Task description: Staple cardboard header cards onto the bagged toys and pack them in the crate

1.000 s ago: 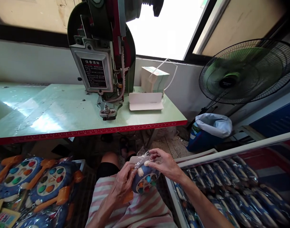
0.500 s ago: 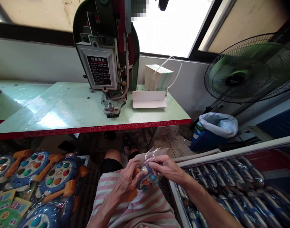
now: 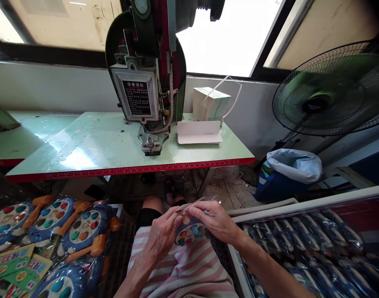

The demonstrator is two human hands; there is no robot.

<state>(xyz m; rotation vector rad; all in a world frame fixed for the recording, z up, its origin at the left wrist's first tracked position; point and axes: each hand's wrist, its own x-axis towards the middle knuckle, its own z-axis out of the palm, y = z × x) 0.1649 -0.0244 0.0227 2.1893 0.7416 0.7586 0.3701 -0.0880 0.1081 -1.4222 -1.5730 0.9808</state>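
Observation:
Over my lap, a blue toy with coloured discs (image 3: 189, 234) hangs in clear plastic below both hands. My left hand (image 3: 166, 227) pinches the top edge of the bag and a thin card from the left. From the right, my right hand (image 3: 216, 219) grips the same top edge, its fingers folded over the card and film. The card (image 3: 194, 203) is seen nearly edge-on, partly hidden by the fingers. My striped apron (image 3: 189, 273) lies under the toy.
Bagged blue toys with orange hammers (image 3: 83, 227) and green cards (image 3: 15, 265) lie at left. A machine (image 3: 139, 95) and folded white card (image 3: 199, 133) stand on the green table (image 3: 108, 145). At right are a crate (image 3: 338, 198), sack (image 3: 293, 163) and fan (image 3: 313, 103).
Both hands have drawn level along the bag's top edge, and the card has tipped to nearly edge-on. The toy hangs lower between them. The view has shifted slightly left.

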